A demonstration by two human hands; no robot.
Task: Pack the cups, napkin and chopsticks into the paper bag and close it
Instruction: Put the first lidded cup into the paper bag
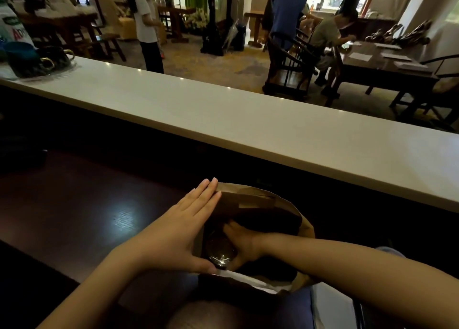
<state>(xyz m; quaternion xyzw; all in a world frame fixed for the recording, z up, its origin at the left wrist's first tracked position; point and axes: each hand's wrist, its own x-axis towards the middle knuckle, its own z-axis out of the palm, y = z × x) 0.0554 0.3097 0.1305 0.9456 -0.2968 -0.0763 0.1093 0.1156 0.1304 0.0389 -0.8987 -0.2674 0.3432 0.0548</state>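
A brown paper bag stands open on the dark wooden counter, near the bottom middle of the head view. My left hand lies flat against the bag's left outer side, fingers together. My right hand reaches down inside the bag and its fingers curl around a cup with a clear plastic lid. A white napkin shows at the bag's near edge. The inside of the bag is dark and I see no chopsticks.
A raised white countertop ledge runs across behind the bag. At its far left sit dark cups with gold handles and a blue container. Beyond are wooden tables, chairs and several people.
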